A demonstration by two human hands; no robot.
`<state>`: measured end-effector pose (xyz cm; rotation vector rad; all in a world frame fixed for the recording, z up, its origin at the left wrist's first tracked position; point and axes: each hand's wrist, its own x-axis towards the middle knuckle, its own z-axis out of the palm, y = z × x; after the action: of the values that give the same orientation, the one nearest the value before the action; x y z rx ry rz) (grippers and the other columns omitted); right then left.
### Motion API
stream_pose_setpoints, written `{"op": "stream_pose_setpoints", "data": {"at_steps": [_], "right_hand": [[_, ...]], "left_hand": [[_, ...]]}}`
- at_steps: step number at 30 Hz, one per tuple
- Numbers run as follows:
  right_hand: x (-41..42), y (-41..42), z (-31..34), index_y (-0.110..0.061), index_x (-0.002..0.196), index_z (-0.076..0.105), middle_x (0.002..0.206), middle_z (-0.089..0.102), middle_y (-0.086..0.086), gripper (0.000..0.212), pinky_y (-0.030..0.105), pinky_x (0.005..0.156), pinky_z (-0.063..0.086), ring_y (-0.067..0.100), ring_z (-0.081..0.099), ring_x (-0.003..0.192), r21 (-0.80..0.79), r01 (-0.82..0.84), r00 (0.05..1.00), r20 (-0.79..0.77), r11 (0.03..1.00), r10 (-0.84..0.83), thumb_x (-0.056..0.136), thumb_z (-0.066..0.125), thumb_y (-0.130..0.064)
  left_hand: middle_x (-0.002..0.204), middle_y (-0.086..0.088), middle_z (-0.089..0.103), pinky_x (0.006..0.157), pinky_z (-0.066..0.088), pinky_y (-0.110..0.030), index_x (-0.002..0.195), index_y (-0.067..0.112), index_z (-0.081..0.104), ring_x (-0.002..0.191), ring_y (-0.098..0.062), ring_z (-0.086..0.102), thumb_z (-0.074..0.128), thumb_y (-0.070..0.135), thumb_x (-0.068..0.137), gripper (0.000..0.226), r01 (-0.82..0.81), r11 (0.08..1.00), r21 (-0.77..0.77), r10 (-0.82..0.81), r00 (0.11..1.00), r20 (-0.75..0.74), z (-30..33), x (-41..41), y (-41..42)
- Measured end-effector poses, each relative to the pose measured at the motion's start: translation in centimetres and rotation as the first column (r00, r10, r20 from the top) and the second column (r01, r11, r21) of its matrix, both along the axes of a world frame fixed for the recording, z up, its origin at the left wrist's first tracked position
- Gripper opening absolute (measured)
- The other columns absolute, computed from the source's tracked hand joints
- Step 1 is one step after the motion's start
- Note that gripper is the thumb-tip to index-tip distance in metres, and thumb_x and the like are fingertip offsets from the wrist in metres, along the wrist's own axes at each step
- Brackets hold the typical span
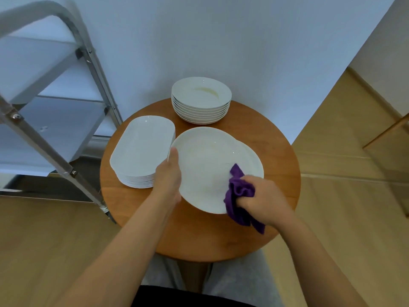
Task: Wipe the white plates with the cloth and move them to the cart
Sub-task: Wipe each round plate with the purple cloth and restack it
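I hold the purple cloth (240, 196) bunched up in my right hand (263, 199), fingers curled tight around it. I bunch it so a thick pad rubs the plate. The cloth touches the near right side of the big white plate (208, 167).

My left hand (169, 173) grips the plate's left edge, thumb on top, the other fingers hidden under it. I think I hold it tipped up off the desk (276, 151) so it stays steady while I wipe. It looks like more plates lie under it, past my right fingers.

Just past my left fingers sits a stack of long plates (141, 149). Farther off is a stack of round bowls (201, 100). The cart (55, 89) stands well beyond my left fingers, waiting for clean plates.
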<state>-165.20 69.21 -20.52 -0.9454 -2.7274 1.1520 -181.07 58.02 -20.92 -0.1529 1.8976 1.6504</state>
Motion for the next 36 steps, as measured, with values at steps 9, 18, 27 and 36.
{"op": "stream_pose_setpoints", "data": {"at_steps": [9,18,27,36], "right_hand": [[-0.5,3.7,-1.2,-0.031,0.080,0.062,0.074,0.066,-0.008,0.022,0.041,0.067,0.053,0.018,0.061,0.072,-0.337,0.415,0.771,-0.364,0.845,-0.523,0.076,0.070,-0.012],[-1.7,3.7,-3.0,-0.031,0.121,0.053,0.096,0.055,-0.026,0.053,0.016,0.067,0.046,-0.002,0.056,0.086,-0.309,0.438,0.754,-0.386,0.844,-0.532,0.075,0.076,-0.019],[-2.1,3.5,-3.4,-0.032,0.107,0.055,0.092,0.059,-0.022,0.045,0.015,0.064,0.047,0.002,0.058,0.085,-0.325,0.413,0.748,-0.412,0.851,-0.521,0.073,0.078,-0.015],[-3.1,3.9,-3.5,-0.031,0.112,0.054,0.094,0.058,-0.022,0.047,0.011,0.057,0.045,-0.001,0.057,0.083,-0.321,0.407,0.771,-0.382,0.855,-0.510,0.073,0.078,-0.018]], "left_hand": [[0.123,-0.004,0.054,0.095,0.046,-0.041,0.136,0.020,0.042,0.110,-0.024,0.051,0.033,0.051,0.097,0.051,-0.006,0.998,-0.067,0.011,0.997,0.072,-2.8,-1.1,3.6],[0.115,-0.010,0.056,0.081,0.045,-0.030,0.122,0.007,0.051,0.103,-0.021,0.053,0.036,0.015,0.099,0.029,0.074,0.916,-0.395,-0.281,0.821,-0.497,-4.8,-2.2,3.4],[0.125,-0.007,0.056,0.086,0.043,-0.029,0.131,0.011,0.048,0.112,-0.022,0.052,0.033,0.008,0.098,0.036,0.122,0.953,-0.278,-0.231,0.886,-0.402,-6.6,-0.9,3.9],[0.137,-0.008,0.048,0.092,0.044,-0.036,0.140,0.012,0.037,0.122,-0.026,0.047,0.039,0.015,0.098,0.042,0.189,0.916,-0.354,-0.297,0.913,-0.281,-6.7,-1.7,4.1]]}}
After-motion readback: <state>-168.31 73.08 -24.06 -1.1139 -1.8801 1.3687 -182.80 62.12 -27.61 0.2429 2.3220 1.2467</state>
